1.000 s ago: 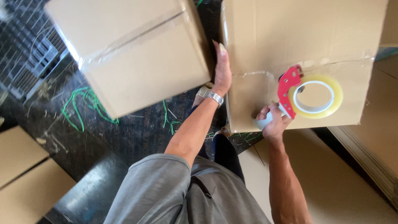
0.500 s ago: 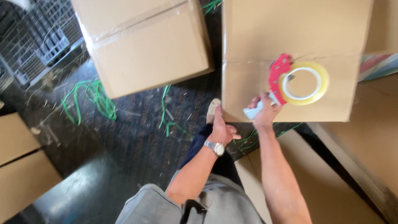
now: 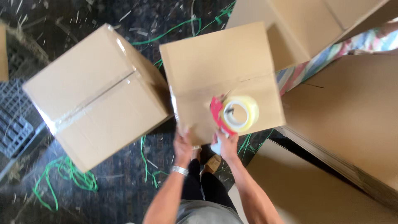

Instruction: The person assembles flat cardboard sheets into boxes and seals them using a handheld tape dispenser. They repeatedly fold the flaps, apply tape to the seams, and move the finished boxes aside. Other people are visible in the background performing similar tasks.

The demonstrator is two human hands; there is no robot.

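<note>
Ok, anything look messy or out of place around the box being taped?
Yes: loose green plastic strapping and pale scraps litter the dark floor beside the sealed brown cardboard box. The middle cardboard box, held by the left hand, sits askew to its neighbours.

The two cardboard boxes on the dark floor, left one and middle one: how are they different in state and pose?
The left box has clear tape along its top seam; the middle box shows a seam with no tape visible. No hand touches the left box; the left hand grips the middle box's near edge, while the right hand holds a tape dispenser on top. The left box sits more turned than the middle box. Both are plain brown and closed.
</note>
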